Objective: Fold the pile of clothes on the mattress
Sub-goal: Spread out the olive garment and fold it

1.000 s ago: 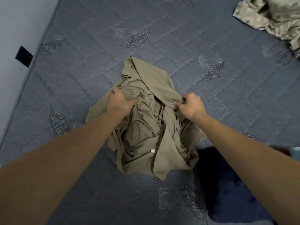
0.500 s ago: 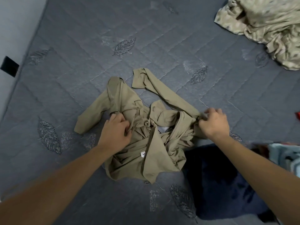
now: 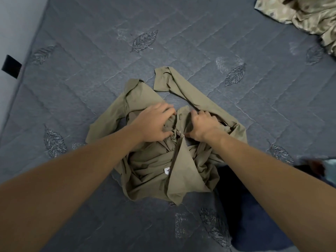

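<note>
A crumpled olive-khaki shirt (image 3: 163,170) lies in the middle of the grey quilted mattress (image 3: 91,70), its two sleeves spread out toward the far side. A small white label shows near its middle. My left hand (image 3: 154,124) lies on the bunched cloth near the collar, its fingers curled into the fabric. My right hand (image 3: 201,126) sits just beside it, gripping a fold of the same shirt. The two hands almost touch over the shirt's upper middle.
A heap of pale patterned cloth (image 3: 300,13) lies at the far right corner. A dark blue garment (image 3: 245,211) lies at the near right, with a light blue item (image 3: 329,170) at the right edge. A wall (image 3: 14,24) runs along the mattress's left side.
The shirt has been pulled apart from a tight bundle, so its sleeves now lie spread. My right hand came in from the shirt's right edge to the middle, beside my left hand.
</note>
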Action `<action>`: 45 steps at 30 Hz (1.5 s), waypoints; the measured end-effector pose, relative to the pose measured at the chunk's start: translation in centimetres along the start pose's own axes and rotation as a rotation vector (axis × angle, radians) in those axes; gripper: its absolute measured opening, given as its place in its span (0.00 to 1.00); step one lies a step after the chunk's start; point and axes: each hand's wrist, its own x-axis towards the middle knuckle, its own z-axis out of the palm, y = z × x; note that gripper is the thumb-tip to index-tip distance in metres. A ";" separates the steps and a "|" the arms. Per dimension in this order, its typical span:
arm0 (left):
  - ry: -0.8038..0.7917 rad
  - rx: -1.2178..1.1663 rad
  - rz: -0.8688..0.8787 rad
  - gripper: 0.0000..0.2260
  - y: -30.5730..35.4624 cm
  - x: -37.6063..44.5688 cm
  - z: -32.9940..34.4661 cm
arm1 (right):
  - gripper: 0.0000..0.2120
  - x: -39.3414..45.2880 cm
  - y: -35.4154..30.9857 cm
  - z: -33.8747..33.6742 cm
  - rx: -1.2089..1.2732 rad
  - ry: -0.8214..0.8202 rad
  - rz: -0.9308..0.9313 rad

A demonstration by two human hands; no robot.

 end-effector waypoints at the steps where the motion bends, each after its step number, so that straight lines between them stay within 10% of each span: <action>1: -0.076 0.017 -0.022 0.31 0.2 0.6 0.2 | 0.31 0.1 0.3 0.1 -0.007 0.000 -0.013; 7: -0.257 0.007 -0.133 0.27 2.5 1.6 -0.1 | 0.03 -0.6 4.3 -1.4 0.536 0.012 -0.123; 11: -0.192 -0.816 -0.352 0.09 4.5 2.2 -2.6 | 0.07 -1.6 5.5 -3.6 0.847 -0.020 -0.226; 16: -0.055 -1.145 -0.397 0.10 7.0 3.2 -5.7 | 0.21 -3.4 5.4 -6.4 1.013 -0.005 -0.229; 19: -0.014 -1.151 -0.467 0.08 7.3 3.1 -6.8 | 0.17 -5.7 5.5 -8.5 1.132 0.049 -0.166; 24: 0.114 -1.241 -0.526 0.14 8.9 1.4 -8.7 | 0.46 -9.2 7.4 -8.3 0.853 -0.009 -0.267; 28: 0.162 -1.215 -0.585 0.08 10.1 0.1 -9.7 | 0.07 -9.2 8.2 -7.3 0.666 0.217 -0.269; 41: 0.354 -1.011 -0.609 0.41 17.0 -3.6 -22.8 | 0.20 -17.0 8.3 -18.4 1.059 0.202 -0.382; 45: 0.280 -0.828 -0.506 0.10 18.1 -4.9 -27.9 | 0.18 -22.0 7.5 -24.0 1.177 0.166 -0.410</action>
